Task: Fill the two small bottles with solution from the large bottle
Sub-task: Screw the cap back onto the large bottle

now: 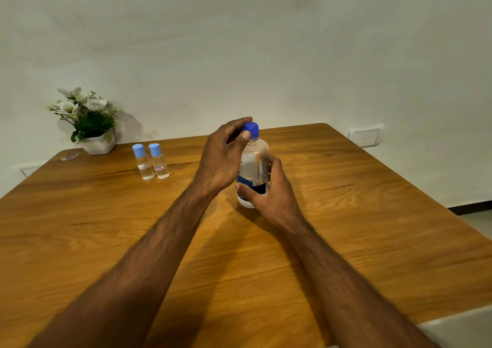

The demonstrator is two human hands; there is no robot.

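Note:
The large clear bottle (253, 166) stands upright near the middle of the wooden table (346, 214). It has a white and blue label and a dark blue cap (251, 129). My right hand (269, 190) grips its lower body. My left hand (223, 156) pinches the cap between thumb and fingers. Two small clear bottles stand side by side at the back left, each with a light blue cap: the left one (143, 165) and the right one (159, 164), which has a red label. Both are closed and hold some clear liquid.
A white pot of artificial flowers (90, 124) stands at the table's back left corner, with a small wrapper (69, 157) beside it. A white wall lies just behind the table. A wall socket (366, 135) sits at the right.

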